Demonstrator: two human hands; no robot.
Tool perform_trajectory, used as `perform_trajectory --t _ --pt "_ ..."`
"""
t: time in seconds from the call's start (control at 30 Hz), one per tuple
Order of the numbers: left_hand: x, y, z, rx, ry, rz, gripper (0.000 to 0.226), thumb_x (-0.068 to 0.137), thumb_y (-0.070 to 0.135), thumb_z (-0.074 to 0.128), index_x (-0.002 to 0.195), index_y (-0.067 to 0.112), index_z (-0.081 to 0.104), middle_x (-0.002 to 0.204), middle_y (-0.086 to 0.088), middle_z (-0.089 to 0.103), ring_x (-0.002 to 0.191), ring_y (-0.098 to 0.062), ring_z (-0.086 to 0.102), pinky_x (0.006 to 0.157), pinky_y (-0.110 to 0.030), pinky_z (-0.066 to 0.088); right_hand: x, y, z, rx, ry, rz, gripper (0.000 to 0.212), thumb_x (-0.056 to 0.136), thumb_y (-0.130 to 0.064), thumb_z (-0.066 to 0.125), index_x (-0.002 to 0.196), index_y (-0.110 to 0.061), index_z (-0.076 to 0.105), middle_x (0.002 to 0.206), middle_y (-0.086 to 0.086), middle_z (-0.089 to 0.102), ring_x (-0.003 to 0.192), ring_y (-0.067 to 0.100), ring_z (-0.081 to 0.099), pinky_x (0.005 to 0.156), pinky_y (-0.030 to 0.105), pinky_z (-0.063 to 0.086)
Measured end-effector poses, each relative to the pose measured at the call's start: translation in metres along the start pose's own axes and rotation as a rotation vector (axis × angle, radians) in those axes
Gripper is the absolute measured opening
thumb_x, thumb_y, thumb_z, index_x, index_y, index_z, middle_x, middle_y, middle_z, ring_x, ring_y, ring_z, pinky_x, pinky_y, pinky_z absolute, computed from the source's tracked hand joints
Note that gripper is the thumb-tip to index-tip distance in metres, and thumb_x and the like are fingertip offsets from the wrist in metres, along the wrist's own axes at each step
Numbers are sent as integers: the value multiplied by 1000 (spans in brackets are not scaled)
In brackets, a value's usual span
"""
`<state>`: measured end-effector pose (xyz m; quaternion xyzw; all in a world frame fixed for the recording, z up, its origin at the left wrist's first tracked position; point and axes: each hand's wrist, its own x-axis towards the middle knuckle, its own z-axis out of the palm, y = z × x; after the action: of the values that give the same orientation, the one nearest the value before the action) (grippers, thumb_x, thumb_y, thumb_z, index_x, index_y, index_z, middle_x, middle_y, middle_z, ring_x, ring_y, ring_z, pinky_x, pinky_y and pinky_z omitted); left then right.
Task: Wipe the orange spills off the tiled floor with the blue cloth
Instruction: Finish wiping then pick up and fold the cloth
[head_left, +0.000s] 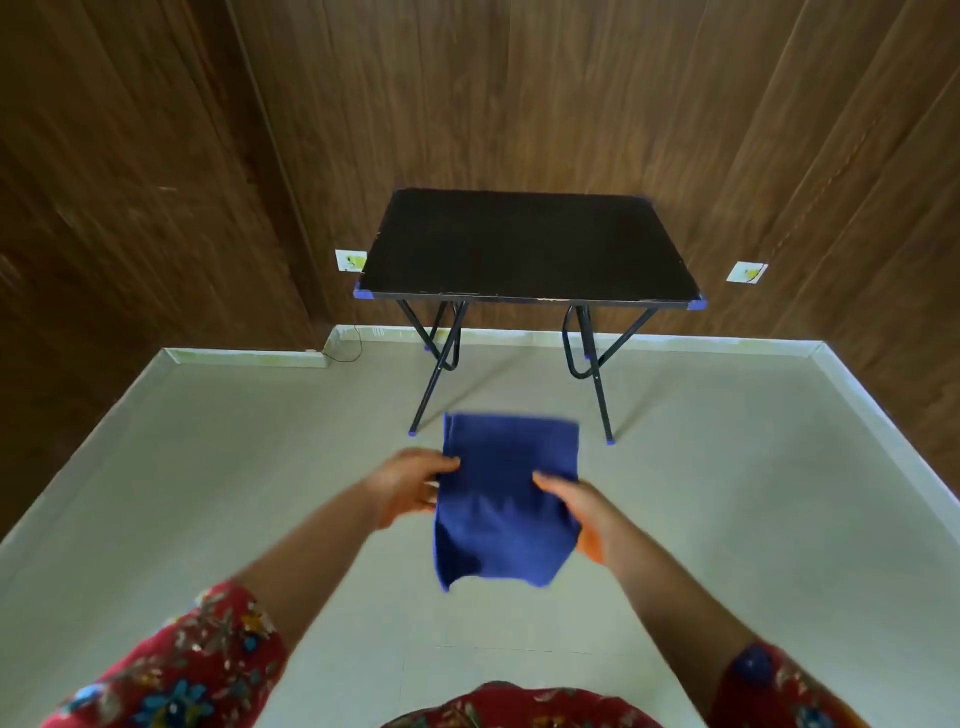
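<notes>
Left hand (410, 488) and right hand (576, 512) hold the seemingly folded blue cloth (506, 467).

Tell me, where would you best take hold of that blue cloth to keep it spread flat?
By its two side edges, coming in from left and right. The blue cloth is a limp flat sheet; its lower corners droop. The left hand pinches the left edge and the right hand the right edge, which probably keeps it open for wiping.
</notes>
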<state>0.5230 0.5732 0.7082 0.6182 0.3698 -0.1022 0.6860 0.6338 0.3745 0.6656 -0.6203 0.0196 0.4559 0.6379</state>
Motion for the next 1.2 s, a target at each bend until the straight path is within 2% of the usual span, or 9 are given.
perform_trajectory --t 0.17,0.33,0.53,0.67,0.73,0.8,0.9,1.03,1.2 --pt "15 -27 -1 24 256 -115 39 90 14 63 121 -8 56 107 -19 63 93 -30 62 85 -38 53 8 19 7 -111 152 204 28 92 -19 64 117 -7 66 111 10 70 102 25 65 77 33 53" --pt "18 -22 1 275 3 -51 92 69 20 84 142 36 31 121 0 58 117 -24 55 91 -30 46 10 9 21 -154 192 127 59 81 -17 77 127 -14 41 120 12 61 105 27 63 86 40 54" --pt "17 -5 10 1329 35 99 50 78 41 70 126 30 61 128 -2 53 108 -22 58 87 -27 47 6 -16 34 -1331 -144 -107 48 73 -16 73 119 -22 61 112 -1 64 102 22 62 82 30 51" --pt "6 17 -2 1569 -92 88 45 99 48 36 135 24 52 159 -8 5 138 -34 28 110 -45 31 1 -44 33 -1501 -86 -231 11 82 -26 64 92 -22 67 99 3 56 101 27 56 80 33 47" --pt "-5 33 -13 1367 -222 174 42 100 37 41 140 26 44 161 1 13 144 -24 21 116 -43 19 0 -68 24 -1432 -115 -264 12 81 -29 70 91 -25 69 109 1 57 109 27 53 93 38 47" --pt "-17 52 -20 1027 -275 224 25 97 27 50 120 28 59 137 4 54 122 -11 52 103 -28 36 -8 -94 11 -1150 -235 -239 30 76 -28 77 104 -19 71 114 0 68 112 23 61 96 35 48" --pt "-32 75 -23 518 -298 212 17 90 20 62 102 31 67 106 11 73 97 -4 67 84 -19 46 -18 -110 -3 -506 -211 -207 30 72 -42 77 97 -26 75 105 -2 75 108 16 67 82 26 53" --pt "-24 76 -20 130 -224 164 25 87 30 66 111 22 67 108 3 74 97 -16 70 78 -30 52 -5 -49 -7 503 -483 -72 69 86 -73 41 127 -24 65 137 7 59 126 31 55 94 47 50" --pt "-3 58 -13 -33 12 8 30 89 39 65 106 15 66 90 -1 75 86 -17 69 60 -28 52 9 -1 25 362 -238 -36 60 88 -58 54 135 -21 56 129 6 65 113 25 65 83 38 56"
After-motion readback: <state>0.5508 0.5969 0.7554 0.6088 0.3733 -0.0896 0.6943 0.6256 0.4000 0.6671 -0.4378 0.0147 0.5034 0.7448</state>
